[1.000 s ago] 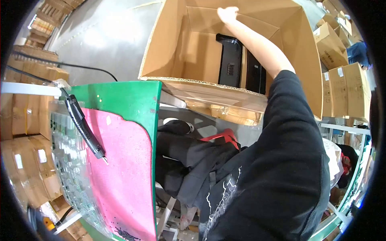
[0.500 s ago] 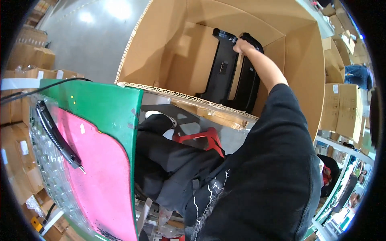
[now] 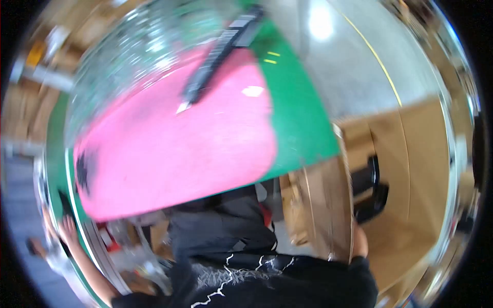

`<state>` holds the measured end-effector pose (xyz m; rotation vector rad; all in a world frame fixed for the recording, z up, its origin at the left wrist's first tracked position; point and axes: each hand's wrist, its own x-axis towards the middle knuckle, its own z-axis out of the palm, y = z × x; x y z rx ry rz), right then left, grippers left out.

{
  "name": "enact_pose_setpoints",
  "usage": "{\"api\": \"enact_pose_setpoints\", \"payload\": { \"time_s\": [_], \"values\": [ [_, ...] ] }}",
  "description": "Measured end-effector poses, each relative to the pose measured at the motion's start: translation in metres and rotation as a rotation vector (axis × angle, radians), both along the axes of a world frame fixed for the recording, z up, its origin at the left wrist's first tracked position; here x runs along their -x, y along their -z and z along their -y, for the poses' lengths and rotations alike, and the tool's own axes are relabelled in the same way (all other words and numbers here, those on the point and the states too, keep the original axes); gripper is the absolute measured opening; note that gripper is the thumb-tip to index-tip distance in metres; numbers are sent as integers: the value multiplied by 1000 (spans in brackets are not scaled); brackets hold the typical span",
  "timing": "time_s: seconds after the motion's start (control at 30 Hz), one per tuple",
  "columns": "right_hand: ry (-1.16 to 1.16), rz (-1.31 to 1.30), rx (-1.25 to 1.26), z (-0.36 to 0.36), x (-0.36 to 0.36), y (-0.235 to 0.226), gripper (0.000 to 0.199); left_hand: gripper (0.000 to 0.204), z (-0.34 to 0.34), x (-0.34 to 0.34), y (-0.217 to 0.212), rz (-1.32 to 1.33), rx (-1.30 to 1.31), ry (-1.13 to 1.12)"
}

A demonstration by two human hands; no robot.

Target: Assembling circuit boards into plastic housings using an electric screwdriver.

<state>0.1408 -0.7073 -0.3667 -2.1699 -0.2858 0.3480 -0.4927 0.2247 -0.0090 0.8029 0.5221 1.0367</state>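
The picture is blurred and tilted. My right hand lies on the rim of a big open cardboard box at the right, its fingers hidden behind the box wall. Black flat items stand inside the box. My left hand reaches out at the lower left with fingers apart, at the edge of a green table. A pink mat covers the table. On it lies a long black tool beside bubble wrap.
Grey floor with a yellow line runs behind the box. Blurred cardboard boxes are stacked at the far left. Dark cloth and red items lie under the table's edge. My black patterned shirt fills the bottom.
The view has swung and tilted sharply. My right hand has come out of the box, away from the black items, and now lies on its rim. My left hand has come into view.
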Motion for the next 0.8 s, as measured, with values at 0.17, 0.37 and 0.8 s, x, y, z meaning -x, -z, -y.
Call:
{"api": "enact_pose_setpoints", "payload": {
  "time_s": [0.17,0.37,0.8],
  "values": [
    [-153,-79,-74,10,-72,23,24,45,60,-128,60,-949,-172,-508],
    [-48,-348,-184,61,-113,56,23,26,117,-191,57,-1141,-340,-464],
    [672,-814,-540,117,-102,23,25,19,118,-437,18,-791,-731,-84]
  ]
}}
